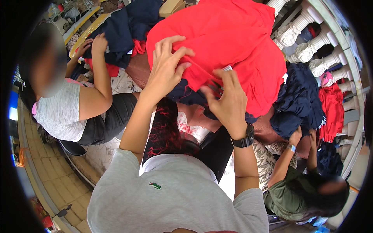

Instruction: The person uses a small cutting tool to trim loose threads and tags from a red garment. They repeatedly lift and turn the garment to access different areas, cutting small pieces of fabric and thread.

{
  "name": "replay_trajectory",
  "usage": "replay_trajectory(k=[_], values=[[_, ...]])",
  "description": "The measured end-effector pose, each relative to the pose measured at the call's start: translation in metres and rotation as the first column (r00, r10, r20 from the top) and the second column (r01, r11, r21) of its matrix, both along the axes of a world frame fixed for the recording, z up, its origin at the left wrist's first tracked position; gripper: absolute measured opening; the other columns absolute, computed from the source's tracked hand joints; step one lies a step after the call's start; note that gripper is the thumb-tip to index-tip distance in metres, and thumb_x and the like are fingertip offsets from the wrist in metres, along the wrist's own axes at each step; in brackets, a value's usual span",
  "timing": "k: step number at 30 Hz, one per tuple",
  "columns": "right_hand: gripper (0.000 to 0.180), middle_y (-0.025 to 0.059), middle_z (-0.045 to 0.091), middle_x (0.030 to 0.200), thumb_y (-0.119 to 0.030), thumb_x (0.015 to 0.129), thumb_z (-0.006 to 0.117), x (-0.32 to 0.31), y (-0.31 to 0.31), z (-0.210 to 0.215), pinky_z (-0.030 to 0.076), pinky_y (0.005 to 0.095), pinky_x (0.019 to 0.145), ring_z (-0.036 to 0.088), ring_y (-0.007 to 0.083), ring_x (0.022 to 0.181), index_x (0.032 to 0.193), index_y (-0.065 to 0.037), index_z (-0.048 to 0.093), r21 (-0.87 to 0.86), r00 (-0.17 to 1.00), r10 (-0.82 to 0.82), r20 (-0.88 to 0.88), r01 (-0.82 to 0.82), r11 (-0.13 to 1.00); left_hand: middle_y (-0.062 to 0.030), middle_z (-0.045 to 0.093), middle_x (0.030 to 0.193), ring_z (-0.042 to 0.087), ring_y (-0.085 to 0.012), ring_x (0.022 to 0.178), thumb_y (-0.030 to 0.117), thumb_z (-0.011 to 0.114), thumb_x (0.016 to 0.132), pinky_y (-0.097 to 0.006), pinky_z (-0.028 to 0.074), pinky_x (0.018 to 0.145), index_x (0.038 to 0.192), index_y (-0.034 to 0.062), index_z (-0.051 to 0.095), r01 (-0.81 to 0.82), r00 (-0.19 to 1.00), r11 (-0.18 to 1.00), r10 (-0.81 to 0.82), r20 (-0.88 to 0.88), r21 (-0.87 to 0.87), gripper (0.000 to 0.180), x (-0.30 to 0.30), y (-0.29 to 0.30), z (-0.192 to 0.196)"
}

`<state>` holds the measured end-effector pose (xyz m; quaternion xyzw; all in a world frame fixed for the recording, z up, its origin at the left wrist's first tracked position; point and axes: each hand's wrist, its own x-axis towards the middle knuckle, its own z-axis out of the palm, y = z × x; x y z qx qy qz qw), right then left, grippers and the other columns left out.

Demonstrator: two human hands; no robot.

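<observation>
A large red garment (217, 31) lies heaped in front of me, with loose threads along its near edge. My left hand (165, 66) rests at the left part of that edge, fingers curved and spread, thumb apart from the forefinger. Beside the edge, my right hand (229, 99) is closed around a small dark metal tool that looks like thread snips (216, 87), mostly hidden by the fingers. A small white label (227, 68) shows at the right fingertips.
Navy garments (297, 101) and another red one (331, 112) hang at the right, by white balusters (299, 27). One person (62, 108) sits at left handling navy cloth (112, 39); another (299, 194) works at lower right. Red thread scraps (163, 132) cover my dark trousers.
</observation>
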<state>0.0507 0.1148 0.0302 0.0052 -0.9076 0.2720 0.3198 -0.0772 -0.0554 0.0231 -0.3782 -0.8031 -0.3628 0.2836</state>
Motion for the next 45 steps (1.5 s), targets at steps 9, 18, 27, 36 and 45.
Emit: replay_trajectory(k=[9,18,27,36,45], values=[[0.01,0.0016,0.062,0.074,-0.004,0.085,0.077,0.0,0.044,0.057,0.038,0.0239,0.052,0.049,0.0079,0.058,0.09,-0.002,0.068,-0.372,0.937,-0.249,-0.243,0.147,0.916,-0.0053,0.07,0.093,0.066,-0.018,0.089,0.0,0.072,0.081,-0.029,0.05,0.079,0.098,0.0029,0.068,-0.004,0.95,0.914,-0.123,0.286,0.406,0.018,-0.031,0.001,0.013],[0.037,0.0105,0.059,0.089,-0.01,0.078,0.078,-0.026,-0.007,0.047,0.051,0.0394,0.064,0.065,0.0273,0.073,0.112,-0.005,0.066,-0.018,0.972,0.005,-0.236,-0.009,1.0,-0.0036,0.069,0.094,0.063,-0.0089,0.086,0.006,0.07,0.089,-0.026,0.049,0.076,0.109,0.0005,0.065,0.254,0.719,0.699,-0.598,0.353,0.668,0.02,-0.013,0.015,0.018],[0.017,0.0148,0.067,0.085,-0.005,0.079,0.069,-0.05,0.024,0.055,0.052,0.0369,0.065,0.066,0.0291,0.073,0.095,0.002,0.07,-0.151,0.974,0.041,-0.221,-0.076,0.986,-0.0128,0.062,0.07,0.059,-0.024,0.063,0.004,0.056,0.096,-0.036,0.047,0.061,0.088,-0.0018,0.062,0.236,0.782,0.961,-0.276,0.56,0.143,0.012,0.056,-0.04,-0.035],[0.015,0.0128,0.062,0.074,-0.007,0.077,0.071,-0.045,0.025,0.066,0.048,0.034,0.063,0.061,0.0241,0.066,0.088,0.003,0.068,-0.146,0.966,-0.006,-0.257,-0.032,0.989,-0.0136,0.058,0.097,0.064,-0.027,0.09,0.006,0.078,0.079,-0.035,0.051,0.076,0.096,-0.0001,0.06,0.025,0.998,0.972,-0.038,0.052,0.234,0.026,0.06,0.002,0.007],[0.009,0.0039,0.064,0.082,0.004,0.081,0.069,0.01,0.097,0.094,0.043,0.0262,0.058,0.058,0.0131,0.068,0.089,-0.002,0.069,-0.038,0.751,-0.278,-0.599,0.32,0.947,-0.0125,0.063,0.095,0.062,-0.0296,0.092,-0.016,0.055,0.06,-0.037,0.051,0.084,0.084,0.0019,0.063,0.092,0.995,0.796,-0.045,-0.094,0.598,0.03,-0.006,-0.017,0.0]])
